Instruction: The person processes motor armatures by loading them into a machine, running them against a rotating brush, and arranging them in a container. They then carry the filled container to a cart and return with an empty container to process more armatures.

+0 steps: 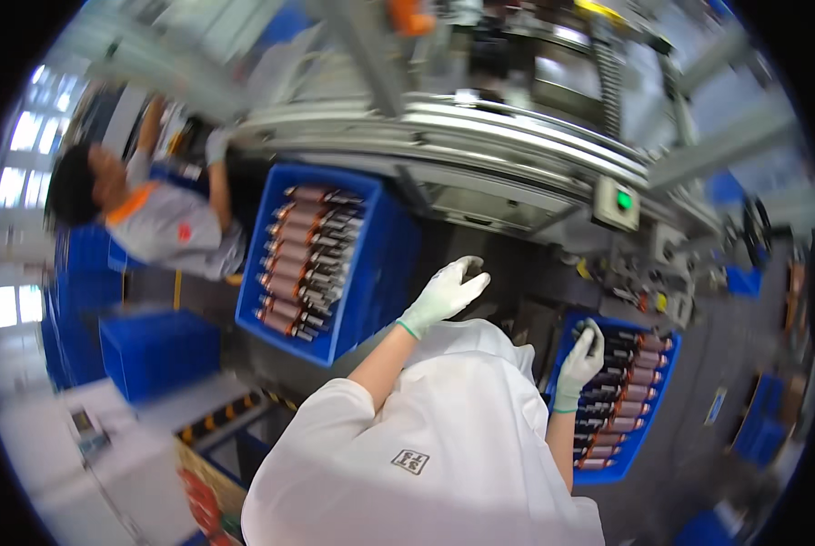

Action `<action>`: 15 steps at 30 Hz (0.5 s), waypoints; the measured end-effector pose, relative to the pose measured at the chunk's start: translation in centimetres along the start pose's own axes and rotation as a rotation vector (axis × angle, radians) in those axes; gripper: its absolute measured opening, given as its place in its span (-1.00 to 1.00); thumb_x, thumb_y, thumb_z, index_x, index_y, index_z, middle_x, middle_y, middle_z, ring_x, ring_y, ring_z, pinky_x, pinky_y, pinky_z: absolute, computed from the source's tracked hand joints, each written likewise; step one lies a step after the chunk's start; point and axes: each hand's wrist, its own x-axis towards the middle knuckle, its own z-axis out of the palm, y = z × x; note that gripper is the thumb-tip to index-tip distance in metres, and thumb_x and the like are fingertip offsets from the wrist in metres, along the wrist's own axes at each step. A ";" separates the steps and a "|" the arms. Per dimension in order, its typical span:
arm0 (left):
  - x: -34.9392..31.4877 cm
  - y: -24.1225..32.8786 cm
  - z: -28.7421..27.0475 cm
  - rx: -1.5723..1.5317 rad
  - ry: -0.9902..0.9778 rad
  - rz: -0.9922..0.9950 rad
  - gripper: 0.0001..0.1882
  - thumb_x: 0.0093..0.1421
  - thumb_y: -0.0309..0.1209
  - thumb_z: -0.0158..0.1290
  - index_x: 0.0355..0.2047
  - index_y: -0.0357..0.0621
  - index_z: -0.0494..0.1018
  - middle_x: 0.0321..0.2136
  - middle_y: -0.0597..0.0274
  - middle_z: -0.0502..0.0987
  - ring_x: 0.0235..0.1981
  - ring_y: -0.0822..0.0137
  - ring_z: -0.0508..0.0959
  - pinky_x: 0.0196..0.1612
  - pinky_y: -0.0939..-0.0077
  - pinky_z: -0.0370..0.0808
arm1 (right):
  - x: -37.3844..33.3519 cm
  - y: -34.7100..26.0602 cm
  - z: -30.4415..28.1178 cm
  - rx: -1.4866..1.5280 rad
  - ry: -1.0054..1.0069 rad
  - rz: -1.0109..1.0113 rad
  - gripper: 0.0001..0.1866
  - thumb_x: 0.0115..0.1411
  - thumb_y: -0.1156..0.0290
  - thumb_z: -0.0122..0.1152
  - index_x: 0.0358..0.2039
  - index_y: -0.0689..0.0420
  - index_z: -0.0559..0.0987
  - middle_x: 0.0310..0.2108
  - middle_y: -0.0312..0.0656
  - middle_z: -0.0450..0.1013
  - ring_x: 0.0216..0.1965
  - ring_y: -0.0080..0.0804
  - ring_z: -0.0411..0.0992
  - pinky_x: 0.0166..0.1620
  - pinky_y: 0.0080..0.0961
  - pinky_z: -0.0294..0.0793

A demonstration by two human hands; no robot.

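My left hand [448, 293], in a white glove with a green cuff, is held out in front of my body. Its fingers are loosely curved and apart, with nothing visible between them. My right hand [581, 362], gloved the same way, is over the left side of a blue bin [618, 472]. Its fingers are curled at the bin's far end, and what they hold, if anything, is hidden. Several rotors [638, 392] with copper-brown bodies and dark shafts lie in rows there. To my left, a larger blue crate [377, 264] bears similar rotors [289, 261].
A metal machine frame [517, 136] runs across the far side, carrying a box with a green button [623, 200]. A co-worker [176, 223] in a grey shirt is at the far left. More blue crates [157, 353] stand on the left, near a white cabinet [107, 455].
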 end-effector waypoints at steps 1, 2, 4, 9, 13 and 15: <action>-0.9 -0.3 -1.7 -0.033 0.066 -0.035 -0.46 0.18 -0.18 0.01 0.03 -0.37 0.32 -0.09 -0.05 0.48 -0.02 0.21 0.46 0.04 0.43 0.36 | 0.5 -2.5 2.7 0.044 -0.148 -0.144 -0.76 0.30 0.40 -0.05 -0.19 0.30 0.52 -0.26 -0.21 0.48 -0.25 -0.48 0.43 -0.10 -0.56 0.40; -1.2 -3.6 -2.7 -0.081 0.177 -0.033 -0.45 0.17 -0.18 0.01 0.03 -0.38 0.32 -0.09 -0.08 0.48 -0.02 0.18 0.46 0.04 0.41 0.36 | 2.1 -4.7 5.2 -0.022 -0.145 -0.354 -0.76 0.29 0.43 -0.06 -0.20 0.32 0.52 -0.25 -0.19 0.49 -0.23 -0.45 0.43 -0.08 -0.53 0.39; -2.8 -4.9 -5.5 -0.069 0.349 -0.122 -0.42 0.16 -0.15 0.01 0.03 -0.40 0.31 -0.09 -0.12 0.47 -0.03 0.12 0.48 0.02 0.36 0.38 | 4.6 -11.1 9.7 0.026 -0.084 -0.497 -0.76 0.27 0.49 -0.06 -0.17 0.35 0.51 -0.21 -0.10 0.49 -0.18 -0.38 0.43 -0.03 -0.46 0.36; -7.6 -15.5 -13.3 0.106 1.087 -0.312 -0.39 0.08 -0.12 0.06 -0.01 -0.37 0.33 -0.07 -0.29 0.41 -0.01 -0.13 0.41 0.08 0.21 0.31 | 17.9 -16.5 17.1 -0.319 -0.219 -0.753 -0.64 0.24 0.35 0.03 -0.03 0.31 0.46 -0.04 0.02 0.42 0.01 -0.19 0.37 0.14 -0.36 0.23; -10.5 -25.4 -18.6 -0.037 1.352 -0.677 -0.14 0.09 0.02 0.02 0.14 -0.53 0.12 0.15 -0.38 0.17 0.20 -0.15 0.18 0.25 0.25 0.10 | 21.8 -14.8 20.4 -0.848 -0.255 -0.744 -0.59 0.23 0.20 -0.03 -0.05 0.23 0.48 -0.06 0.03 0.43 -0.01 -0.11 0.38 0.08 -0.35 0.29; -10.1 -27.6 -20.5 -0.370 1.279 -0.716 -0.08 0.08 0.08 0.03 0.15 -0.55 0.09 0.16 -0.37 0.16 0.21 -0.14 0.18 0.25 0.25 0.10 | 22.5 -14.7 20.8 -0.804 -0.266 -0.696 -0.59 0.21 0.13 -0.03 -0.15 0.21 0.53 -0.16 0.02 0.48 -0.10 -0.09 0.42 -0.02 -0.30 0.35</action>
